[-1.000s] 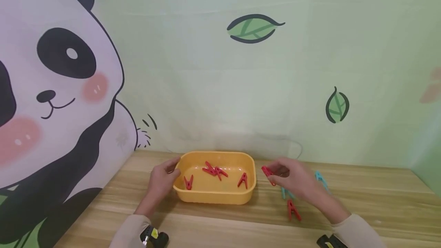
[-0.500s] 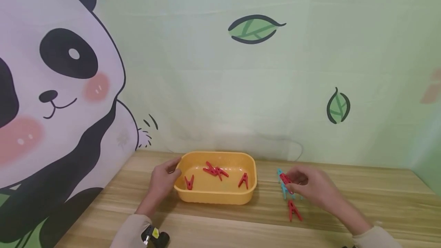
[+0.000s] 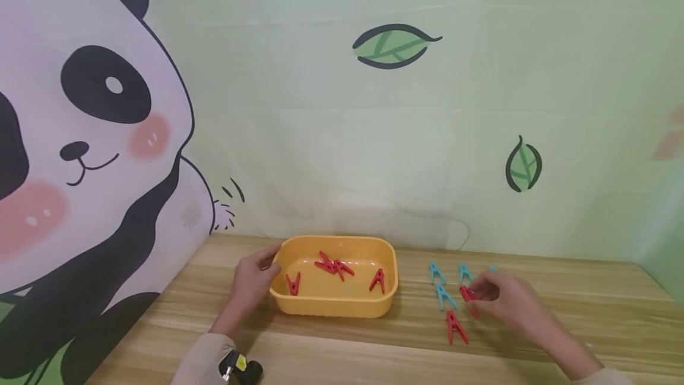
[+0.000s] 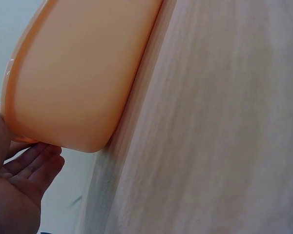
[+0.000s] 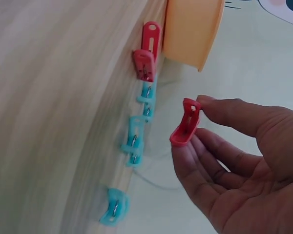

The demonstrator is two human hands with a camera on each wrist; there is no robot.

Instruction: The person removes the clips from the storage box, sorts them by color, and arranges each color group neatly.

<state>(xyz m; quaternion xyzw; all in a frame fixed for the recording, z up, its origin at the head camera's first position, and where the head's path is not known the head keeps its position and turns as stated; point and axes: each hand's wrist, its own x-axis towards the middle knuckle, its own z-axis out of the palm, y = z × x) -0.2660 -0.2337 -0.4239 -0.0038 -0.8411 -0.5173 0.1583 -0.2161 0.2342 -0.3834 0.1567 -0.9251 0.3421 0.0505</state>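
Handling of a single red clothespin (image 3: 467,294) looks to be the step in hand: the right hand (image 3: 510,302) pinches it between thumb and fingertips, held clear of the wooden table (image 3: 604,314), right of the yellow tub (image 3: 342,306) and beside the blue clothespins (image 3: 445,296). The left hand (image 3: 255,278) grips the tub's left end, thumb at the rim, fingers outside. The next move likely calls for a steady, light pinch that neither squeezes the pin nor knocks its neighbours. Bright red throughout, the pin shows its inner side in the right wrist view, an angled, narrow shape; another red pin (image 3: 456,327) lies nearer, legs spread.
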